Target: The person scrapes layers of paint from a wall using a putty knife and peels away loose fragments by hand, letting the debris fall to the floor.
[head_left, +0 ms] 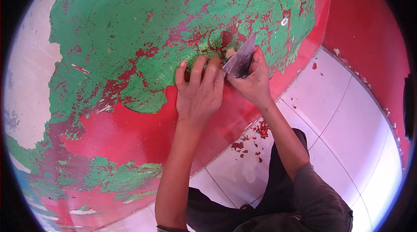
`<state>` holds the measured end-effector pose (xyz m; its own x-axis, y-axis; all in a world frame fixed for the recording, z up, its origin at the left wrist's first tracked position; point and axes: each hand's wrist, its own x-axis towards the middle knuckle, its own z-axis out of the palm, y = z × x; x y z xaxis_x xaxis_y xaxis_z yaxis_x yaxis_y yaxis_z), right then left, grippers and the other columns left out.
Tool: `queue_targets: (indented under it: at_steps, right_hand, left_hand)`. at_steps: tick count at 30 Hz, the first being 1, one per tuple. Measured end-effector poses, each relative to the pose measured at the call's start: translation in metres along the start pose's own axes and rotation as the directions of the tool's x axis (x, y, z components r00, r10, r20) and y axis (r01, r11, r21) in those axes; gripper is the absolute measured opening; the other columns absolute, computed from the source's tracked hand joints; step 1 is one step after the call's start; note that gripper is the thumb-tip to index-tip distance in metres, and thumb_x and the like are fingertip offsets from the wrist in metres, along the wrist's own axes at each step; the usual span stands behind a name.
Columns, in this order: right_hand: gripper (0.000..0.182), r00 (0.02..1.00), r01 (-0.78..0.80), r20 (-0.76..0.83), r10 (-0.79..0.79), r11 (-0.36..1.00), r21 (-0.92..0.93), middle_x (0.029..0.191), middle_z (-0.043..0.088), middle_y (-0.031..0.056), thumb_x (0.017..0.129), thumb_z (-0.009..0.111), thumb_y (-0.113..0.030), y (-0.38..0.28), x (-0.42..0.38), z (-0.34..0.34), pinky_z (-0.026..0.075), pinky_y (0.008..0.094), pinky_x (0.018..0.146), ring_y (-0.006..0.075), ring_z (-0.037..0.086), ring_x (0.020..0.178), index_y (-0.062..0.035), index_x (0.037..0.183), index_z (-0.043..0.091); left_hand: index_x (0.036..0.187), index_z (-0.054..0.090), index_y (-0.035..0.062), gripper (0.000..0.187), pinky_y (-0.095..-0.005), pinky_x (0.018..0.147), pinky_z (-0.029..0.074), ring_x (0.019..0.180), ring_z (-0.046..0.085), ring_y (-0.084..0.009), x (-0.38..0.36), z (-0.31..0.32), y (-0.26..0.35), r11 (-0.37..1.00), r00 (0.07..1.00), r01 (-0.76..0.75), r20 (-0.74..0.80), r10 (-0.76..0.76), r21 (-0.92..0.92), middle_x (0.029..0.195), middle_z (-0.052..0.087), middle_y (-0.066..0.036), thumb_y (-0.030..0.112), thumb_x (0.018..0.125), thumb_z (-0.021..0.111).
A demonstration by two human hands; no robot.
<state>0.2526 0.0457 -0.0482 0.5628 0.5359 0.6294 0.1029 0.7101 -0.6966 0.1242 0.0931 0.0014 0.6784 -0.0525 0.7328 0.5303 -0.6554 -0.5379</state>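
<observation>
In my right hand (253, 78) is a paint scraper (241, 60) with a flat, dark metal blade, its fingers wrapped round it close to the wall. The blade points up and to the right, and its handle is hidden. My left hand (200, 91) rests against the wall just left of the scraper, fingers apart and fingertips at the lower edge of the flaking green paint (152, 73). Below those fingertips, bare red surface (130, 132) shows on the curved wall. Crumbly, lighter green bits lie along the paint edge above my left fingers.
Red and dark paint chips (260, 130) lie scattered on the white tiled floor (321, 102) by the wall's foot. A second red wall (369, 19) stands at the right, with pale crumbs along its base. My bent legs (278, 175) are close below my arms.
</observation>
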Motion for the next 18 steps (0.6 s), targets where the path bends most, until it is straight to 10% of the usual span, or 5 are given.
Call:
queue_targets:
  at_steps: [6, 18]
  right_hand:
    - [0.044, 0.994, -0.112, 0.023, 0.109, 0.981, 0.161, 0.089, 0.057, 0.0042, 0.072, 0.066, 0.008, 0.000, -0.022, -0.015, 0.049, 0.0266, 0.070, 0.0104, 0.057, 0.077, -0.0024, 0.107, 0.042]
    - [0.059, 0.994, -0.067, -0.104, 0.041, 0.965, -0.252, 0.101, 0.057, 0.0112, 0.077, 0.075, -0.015, -0.010, -0.028, -0.033, 0.047, 0.0301, 0.081, 0.0144, 0.058, 0.094, 0.0015, 0.121, 0.040]
  left_hand:
    - [0.078, 0.060, 0.0124, 0.008, -0.0442, 0.097, 0.030, 0.099, 0.053, -0.0219, 0.000, -0.011, -0.001, 0.954, 0.996, 0.066, -0.044, -0.083, -0.292, 0.098, 0.057, 0.000, 0.019, 0.075, 0.064]
    - [0.094, 0.068, 0.0190, 0.018, -0.0458, 0.102, 0.026, 0.112, 0.046, -0.0220, 0.003, 0.001, 0.008, 0.983, 0.971, 0.175, -0.175, -0.163, 0.052, 0.113, 0.056, 0.001, 0.025, 0.077, 0.065]
